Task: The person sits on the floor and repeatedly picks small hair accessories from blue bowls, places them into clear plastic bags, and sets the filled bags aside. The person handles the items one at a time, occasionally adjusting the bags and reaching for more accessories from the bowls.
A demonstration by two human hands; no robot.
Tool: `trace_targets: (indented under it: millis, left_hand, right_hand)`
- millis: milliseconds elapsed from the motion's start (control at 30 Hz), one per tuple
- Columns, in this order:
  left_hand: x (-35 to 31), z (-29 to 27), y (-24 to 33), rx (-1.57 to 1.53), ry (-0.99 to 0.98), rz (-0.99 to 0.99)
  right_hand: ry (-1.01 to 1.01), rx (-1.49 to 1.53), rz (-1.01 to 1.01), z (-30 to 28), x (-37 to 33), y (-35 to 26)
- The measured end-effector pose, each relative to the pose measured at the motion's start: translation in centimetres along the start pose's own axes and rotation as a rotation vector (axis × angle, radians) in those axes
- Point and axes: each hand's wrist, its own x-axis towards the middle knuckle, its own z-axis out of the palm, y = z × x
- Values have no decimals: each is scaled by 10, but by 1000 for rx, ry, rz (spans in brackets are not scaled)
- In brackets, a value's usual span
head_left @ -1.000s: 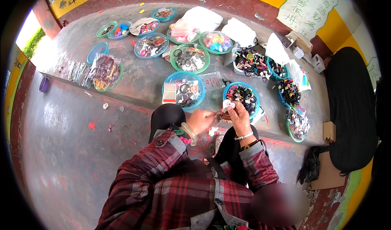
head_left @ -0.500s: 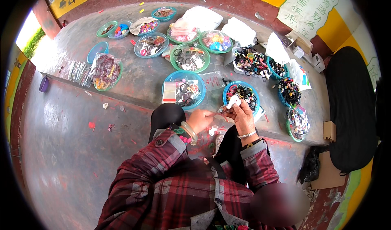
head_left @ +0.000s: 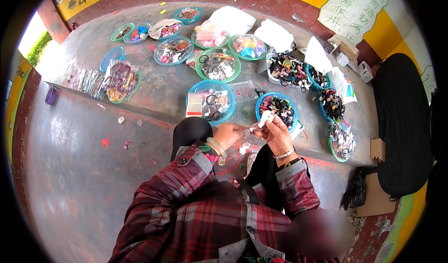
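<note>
My right hand [head_left: 280,138] is closed, its thumb and fingers pinching a small white piece [head_left: 265,118] with a rounded end. My left hand [head_left: 227,135] meets it from the other side, fingers pressed together. Between the fingertips is a small shiny item [head_left: 252,129], partly clear and partly dark, too small to name; which hand grips it is hard to see. Just beyond my hands stands a blue basket [head_left: 257,105] of dark and coloured hair ties. To its left, a larger blue basket [head_left: 188,94] holds bagged black bands and a pale card.
On the raised ledge sit several more baskets of small goods, including a green basket [head_left: 239,72]. A white tub [head_left: 280,83] is heaped with hair ties. White sacks [head_left: 232,20] lie behind. A long black case [head_left: 402,123] leans at right; a purple bowl [head_left: 50,96] is far left.
The white piece has tilted and shifted slightly left in my right fingers. The shiny item between the hands shows more plainly. The baskets have not moved.
</note>
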Motion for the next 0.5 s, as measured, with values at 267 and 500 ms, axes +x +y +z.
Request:
trace_targets:
  millis: [267,500]
  left_hand:
    - [-2,1,2,10,-28,118]
    - [-3,-2,9,27,-100,58]
  right_hand:
    - [80,-98,-26,4,3,7]
    - [63,-326,-55,-3,5,16]
